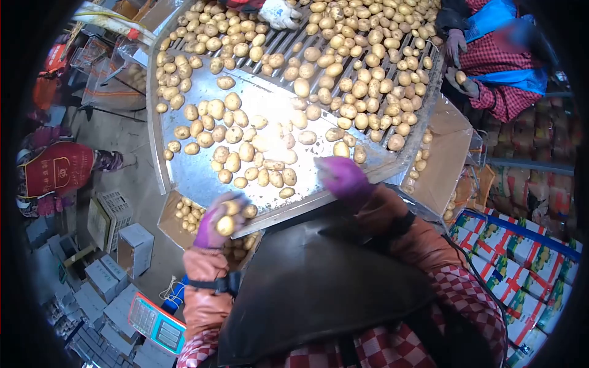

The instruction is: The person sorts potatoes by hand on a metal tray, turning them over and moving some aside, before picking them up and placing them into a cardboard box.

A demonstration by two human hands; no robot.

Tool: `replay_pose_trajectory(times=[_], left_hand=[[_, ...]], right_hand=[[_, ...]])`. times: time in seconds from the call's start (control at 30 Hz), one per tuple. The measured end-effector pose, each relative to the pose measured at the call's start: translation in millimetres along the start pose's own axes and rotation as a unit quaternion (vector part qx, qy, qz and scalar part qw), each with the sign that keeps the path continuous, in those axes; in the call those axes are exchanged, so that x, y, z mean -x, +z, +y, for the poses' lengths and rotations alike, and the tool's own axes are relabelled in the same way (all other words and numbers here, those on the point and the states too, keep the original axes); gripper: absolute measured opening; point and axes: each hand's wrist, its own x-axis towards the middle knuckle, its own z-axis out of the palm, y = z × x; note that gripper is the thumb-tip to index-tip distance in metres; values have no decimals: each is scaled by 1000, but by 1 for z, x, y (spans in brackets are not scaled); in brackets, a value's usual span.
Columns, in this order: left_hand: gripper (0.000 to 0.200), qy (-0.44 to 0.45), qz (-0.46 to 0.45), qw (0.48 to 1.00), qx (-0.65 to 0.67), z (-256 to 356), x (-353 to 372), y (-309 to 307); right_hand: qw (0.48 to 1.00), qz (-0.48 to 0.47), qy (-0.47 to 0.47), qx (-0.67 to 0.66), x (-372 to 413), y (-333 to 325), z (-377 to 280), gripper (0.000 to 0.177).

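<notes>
In a purple glove, my left hand [211, 228] is closed around several potatoes [226, 226] just past the near left edge of the metal sorting table [202, 92]. Beneath it, partly covered by my arm, is a cardboard box [169, 224] of potatoes. My right hand [345, 178], also gloved in purple, reaches over the table's near edge with fingers stretched left. Its fingertips are blurred by motion, and no potato shows in it. Loose potatoes [233, 162] lie on the bright sheet between my hands.
More potatoes cover the slatted rollers [288, 80] at the back. A co-worker's white glove [280, 13] rests there. Another person's gloved hand [464, 83] holds a potato at right. Cardboard box [445, 153], printed cartons [521, 257] and a scale [156, 322] stand around.
</notes>
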Motion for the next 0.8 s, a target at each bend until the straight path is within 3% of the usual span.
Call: replay_pose_trajectory(times=[0.03,0.07,0.1,0.17,0.23,0.3,0.33,0.37,0.4,0.47,0.6,0.73,0.8], left_hand=[[48,30,92,993,-64,2,13,-19],[50,80,41,996,-25,-19,9,-87],[52,129,215,927,-278,-45,2,-136],[54,178,311,807,-469,-51,-7,-134],[55,200,195,878,-390,-22,-23,-21],[41,290,64,777,-555,-16,-60,56],[47,285,-13,764,-578,-28,-92,75],[54,312,5,627,-714,-35,-106,105],[52,233,33,589,-773,-35,-121,139],[44,252,81,496,-827,-59,-154,153],[40,237,50,506,-828,-64,-174,168],[25,209,47,512,-831,-64,-199,189],[20,180,64,525,-829,-66,-211,199]], right_hand=[[997,10,79,-6,4,-17,1,41],[994,32,99,42,15,-25,15,46],[987,54,120,92,25,-28,28,50],[967,53,155,193,33,-36,35,52],[936,45,203,282,48,-22,51,61],[926,-9,227,301,50,-12,40,64],[919,-33,242,311,48,-8,36,65],[911,-44,269,310,49,-1,44,68],[911,-47,279,299,46,-4,43,67],[914,-51,298,272,42,-13,42,66],[946,-27,236,222,59,-20,57,67],[977,78,122,154,58,-37,77,48],[974,89,180,108,37,-61,72,42]])
